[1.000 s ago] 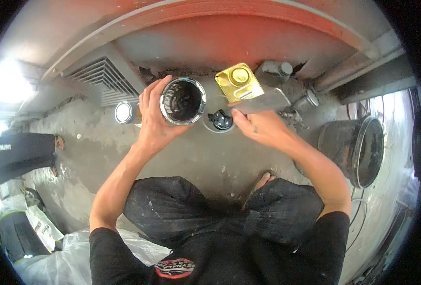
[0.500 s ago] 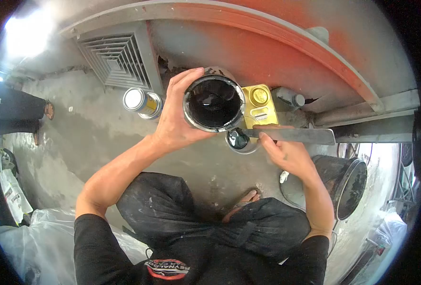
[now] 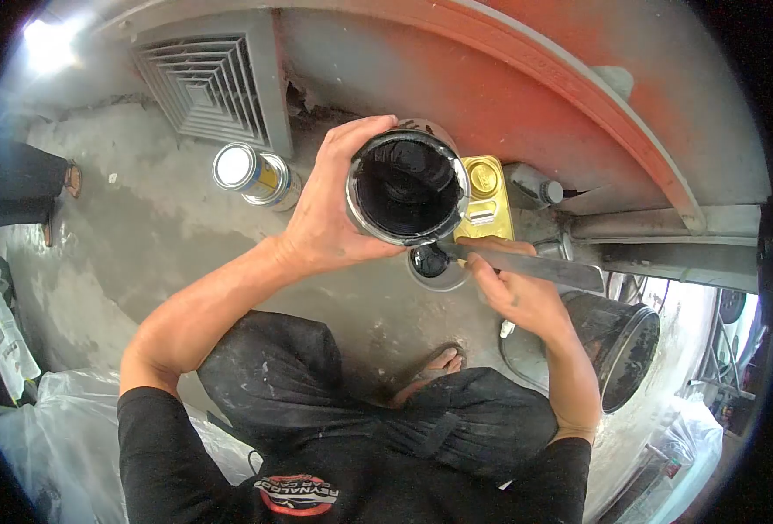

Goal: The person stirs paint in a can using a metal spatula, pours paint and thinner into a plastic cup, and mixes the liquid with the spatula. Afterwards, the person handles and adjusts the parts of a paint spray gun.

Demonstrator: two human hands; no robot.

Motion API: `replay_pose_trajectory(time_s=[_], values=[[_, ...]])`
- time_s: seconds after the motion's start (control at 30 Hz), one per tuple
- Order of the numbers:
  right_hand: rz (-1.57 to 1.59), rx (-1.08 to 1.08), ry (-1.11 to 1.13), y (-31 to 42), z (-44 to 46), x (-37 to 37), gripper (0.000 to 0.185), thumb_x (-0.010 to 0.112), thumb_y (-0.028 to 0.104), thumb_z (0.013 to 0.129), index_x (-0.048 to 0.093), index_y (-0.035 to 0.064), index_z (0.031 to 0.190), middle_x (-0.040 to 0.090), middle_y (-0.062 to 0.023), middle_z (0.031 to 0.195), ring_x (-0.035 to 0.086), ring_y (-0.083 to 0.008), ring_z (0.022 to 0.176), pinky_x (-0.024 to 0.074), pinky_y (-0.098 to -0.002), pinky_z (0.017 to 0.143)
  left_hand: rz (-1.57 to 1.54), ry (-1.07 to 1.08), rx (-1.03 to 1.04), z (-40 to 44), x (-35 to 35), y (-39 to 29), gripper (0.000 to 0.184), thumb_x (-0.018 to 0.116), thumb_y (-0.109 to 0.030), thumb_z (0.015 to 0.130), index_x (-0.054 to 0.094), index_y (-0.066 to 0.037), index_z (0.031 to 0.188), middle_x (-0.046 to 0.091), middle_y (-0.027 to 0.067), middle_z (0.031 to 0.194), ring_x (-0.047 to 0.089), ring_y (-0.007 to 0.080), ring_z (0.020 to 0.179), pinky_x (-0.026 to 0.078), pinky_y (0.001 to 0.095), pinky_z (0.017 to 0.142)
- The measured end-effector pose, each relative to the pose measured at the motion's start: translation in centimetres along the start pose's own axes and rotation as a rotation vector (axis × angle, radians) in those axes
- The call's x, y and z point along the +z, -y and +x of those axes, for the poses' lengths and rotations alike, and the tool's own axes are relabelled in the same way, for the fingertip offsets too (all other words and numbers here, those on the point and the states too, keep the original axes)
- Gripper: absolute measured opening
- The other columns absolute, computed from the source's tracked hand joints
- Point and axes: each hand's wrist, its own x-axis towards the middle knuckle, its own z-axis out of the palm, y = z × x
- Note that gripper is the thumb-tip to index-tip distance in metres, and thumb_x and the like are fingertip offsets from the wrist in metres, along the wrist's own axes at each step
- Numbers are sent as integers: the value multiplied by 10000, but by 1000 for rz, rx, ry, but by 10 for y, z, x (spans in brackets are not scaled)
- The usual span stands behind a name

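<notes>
My left hand (image 3: 329, 210) is wrapped round the side of a paint can (image 3: 464, 188), which is tipped so its mouth faces me. Thick black paint (image 3: 404, 183) coats the inside. In my right hand (image 3: 522, 293) is a long flat metal spatula (image 3: 552, 269), its narrow end by the can's lower rim and its broad end out to the right. Just below that rim a small clear cup (image 3: 446, 284) stands on the floor, with black paint (image 3: 430, 259) in it. The can hides part of the cup's surroundings.
A gold rectangular tin (image 3: 488, 210) and a grey bottle (image 3: 535, 185) stand by the red-grey panel (image 3: 491, 96). Two stacked cans (image 3: 255, 175) are at left near a vent grille (image 3: 201, 87). A dark drum (image 3: 609, 341) lies at right. Another person's legs (image 3: 15, 188) show far left.
The view has shifted slightly. The can has tilted a little and the black paint inside looks different. The spatula's broad end has dipped lower; both hands keep their grips.
</notes>
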Motion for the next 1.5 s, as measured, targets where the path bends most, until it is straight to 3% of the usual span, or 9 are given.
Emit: replay_pose_trajectory(time_s=[0.33, 0.57, 0.67, 0.87, 1.03, 1.1, 1.2, 1.3, 1.5], values=[[43, -58, 68, -1, 2, 3, 354, 555, 242, 1004, 709, -42, 1151, 723, -251, 1060, 691, -430, 1014, 538, -445, 931, 0, 83, -159, 2, 6, 11, 1180, 1003, -250, 567, 348, -7, 1517, 472, 184, 1471, 470, 338, 1374, 389, 432, 1165], [135, -4, 57, -27, -28, 54, 325, 672, 257, 989, 718, 59, 1242, 709, -147, 1238, 645, -333, 1165, 515, -432, 1008, 187, 227, -445, -43, 30, 107, 1137, 979, -278, 607, 350, -12, 1517, 472, 221, 1447, 474, 395, 1350, 401, 463, 1150], [62, -105, 8, -42, -39, 79, 321, 667, 246, 989, 716, 56, 1242, 707, -164, 1236, 649, -353, 1156, 515, -422, 1008, 226, 185, -540, -69, 50, 154, 1133, 975, -268, 616, 342, -20, 1522, 483, 231, 1429, 450, 410, 1343, 393, 477, 1150], [276, 66, 85, -43, -47, 103, 416, 540, 248, 1024, 637, -40, 1308, 668, -287, 1256, 645, -459, 1140, 507, -478, 1011, 139, 27, -604, -84, 81, 211, 1180, 996, -249, 591, 318, 8, 1523, 493, 232, 1441, 476, 400, 1355, 378, 457, 1170], [285, 27, -5, -55, -53, 117, 339, 584, 155, 988, 658, -56, 1244, 689, -290, 1150, 670, -476, 980, 538, -493, 893, 290, 65, -839, -108, 84, 226, 1404, 980, -354, 655, 38, 116, 1583, 328, 337, 1586, 397, 389, 1462, 340, 420, 1217], [283, 36, -33, -63, -56, 127, 299, 599, 135, 982, 679, -48, 1204, 700, -269, 1128, 678, -461, 940, 542, -499, 861, 177, 105, -1027, -144, 83, 232, 1320, 946, -407, 699, 112, 117, 1578, 401, 320, 1549, 452, 379, 1423, 382, 411, 1185], [284, 26, -85, -76, -53, 146, 279, 603, 160, 1000, 697, -37, 1173, 707, -226, 1175, 677, -414, 1011, 532, -473, 913, 30, 567, -1198, -166, 57, 189, 1058, 848, -491, 808, 348, 99, 1530, 584, 269, 1416, 584, 347, 1303, 475, 412, 1094], [148, -112, -222, -114, -47, 193, 284, 599, 198, 1022, 708, -26, 1158, 705, -179, 1234, 665, -364, 1092, 511, -442, 992, -269, 905, -1140, -161, 34, 134, 746, 766, -348, 936, 448, 13, 1507, 708, 133, 1172, 678, 204, 1037, 576, 377, 813], [268, 79, -174, -116, -12, 199, 323, 577, 276, 1044, 719, -1, 1131, 698, -147, 1277, 651, -336, 1164, 479, -440, 1076, -124, 1031, -768, -129, 56, 117, 586, 721, -390, 951, 596, -34, 1399, 742, 125, 922, 692, 187, 768, 559, 369, 695]])
